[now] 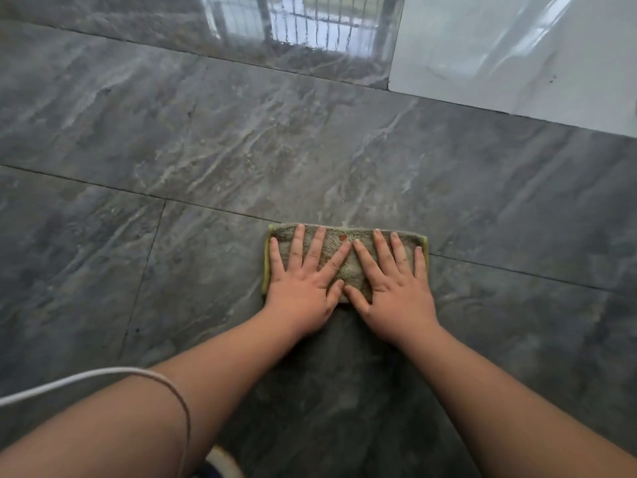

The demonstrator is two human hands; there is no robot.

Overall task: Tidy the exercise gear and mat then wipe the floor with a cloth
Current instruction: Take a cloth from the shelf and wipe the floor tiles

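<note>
- Nearest to me, at the lower left of the frame, a thin white cable (103,374) loops over my left forearm; at the bottom edge, something pale and rounded is cut off, and I cannot tell what it is.
- Both bare forearms run up from the bottom corners toward the lower middle of the frame, where the work is.
- My left hand (303,288) lies flat on the left half of the cloth, fingers (297,246) spread and released, pressing down and gripping nothing.
- My right hand (396,288) mirrors it on the right half, palm down and fingers splayed; the two index fingertips nearly meet over the middle.
- The folded grey-green cloth (344,267), with its yellow-green edging, sits flat on the dark marbled floor tiles (206,150), its far edge lying about along a grout line.
- I see no exercise gear or mat, so I judge the tidying is finished with and the floor wipe is the step in hand.
- The next move, as I read it, calls for even pressure from both palms and a straight push away from me, so the cloth slides without bunching or unfolding.
- Ahead, the tiles show pale streaks; I cannot tell whether these are marbling or damp.
- Farthest off, at the upper right, a glossy white floor area (517,56) begins, and a window reflection (303,22) shines at top centre.
</note>
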